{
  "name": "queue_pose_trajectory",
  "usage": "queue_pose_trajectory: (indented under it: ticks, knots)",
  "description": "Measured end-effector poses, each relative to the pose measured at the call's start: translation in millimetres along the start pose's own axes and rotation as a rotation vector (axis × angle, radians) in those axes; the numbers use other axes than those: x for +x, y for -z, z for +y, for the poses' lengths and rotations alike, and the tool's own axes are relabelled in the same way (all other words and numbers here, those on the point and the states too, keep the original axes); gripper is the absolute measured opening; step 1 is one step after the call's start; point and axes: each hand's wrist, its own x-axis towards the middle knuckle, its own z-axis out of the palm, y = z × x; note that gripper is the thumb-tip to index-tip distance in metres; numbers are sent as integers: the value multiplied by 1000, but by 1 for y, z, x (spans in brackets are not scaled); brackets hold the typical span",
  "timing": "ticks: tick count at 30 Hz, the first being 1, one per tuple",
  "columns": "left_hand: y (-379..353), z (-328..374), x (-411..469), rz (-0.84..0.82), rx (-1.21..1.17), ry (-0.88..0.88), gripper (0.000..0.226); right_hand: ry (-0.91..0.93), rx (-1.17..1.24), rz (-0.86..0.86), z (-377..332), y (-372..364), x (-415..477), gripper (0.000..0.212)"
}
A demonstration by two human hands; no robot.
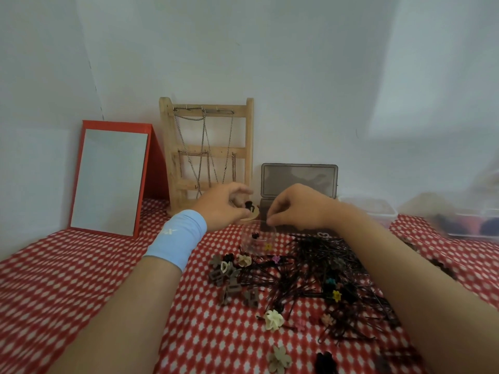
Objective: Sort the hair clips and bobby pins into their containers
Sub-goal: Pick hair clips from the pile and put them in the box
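Hair clips (pixel 232 276): in the head view, small plastic claws in brown, cream and black lie loose on the worktop (pixel 81 279), near the bobby pins.
Bobby pins (pixel 324 268): a dark tangled heap, spread to the right of the claws, with a few coloured flower clips caught in it.
Clear cup (pixel 256 240): stands just beyond the heap and has a dark clip or two inside.
Grey box (pixel 299 182): behind the cup, with its lid up.
Left hand (pixel 224 203): fingers curled; thumb and forefinger seem to pinch a small black clip (pixel 248 205) above a wooden disc (pixel 251 216).
Right hand (pixel 297 206): fingertips drawn together at the cup's rim; I cannot tell whether they hold the rim, a pin, or nothing.
Clip handling: probably light, stiff and sprung, so best taken across the body with two fingertips and not by the teeth.
Pin handling: likely thin, smooth and slippery, lying flat and snagging on each other; draw one out by its bent end, or pinch a small bunch at the middle.
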Motion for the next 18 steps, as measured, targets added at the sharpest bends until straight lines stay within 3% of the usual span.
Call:
queue_pose_trajectory:
  ticks: [5,10,12,18]
  knots:
    - [1,-3,3,51,62,-36,27,5,-160,-109,-10,-8,10,17]
    - [-2,-14,5,26,26,35,21,-128,-487,-20,-29,-24,28,42]
    - [-4,-19,6,-7,59,69,20,-150,-611,-44,-36,-33,32,42]
    - [-3,-23,4,-96,16,116,20,-159,-570,-91,-40,-43,34,37]
